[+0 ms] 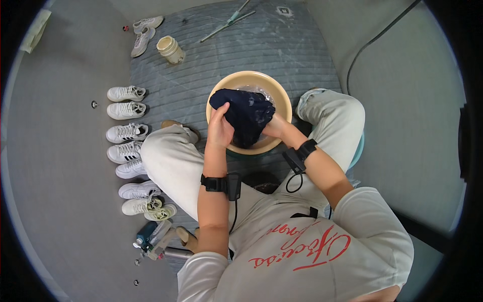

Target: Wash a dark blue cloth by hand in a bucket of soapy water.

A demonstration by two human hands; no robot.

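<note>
A dark navy wet cloth or garment (245, 113) with some whitish suds on it is held up between my two hands over a cream plastic basin (283, 94). My left hand (222, 126) grips its left edge, thumb on top. On the cloth's right side my right hand (276, 125) holds the edge, with its fingers partly hidden behind the fabric. Sudsy water (258, 90) shows in the basin behind the cloth. The lower part of the cloth hangs down near the basin's near rim.
White sneakers (126, 110) line the left wall. Bottles (151, 236) lie lower left. Ahead are a cream tub (170, 49), more sneakers (142, 39) and crossed metal rods (228, 25). My knees flank the basin; a turquoise basin (357, 151) shows by the right one. A cable (358, 56) runs along the right wall.
</note>
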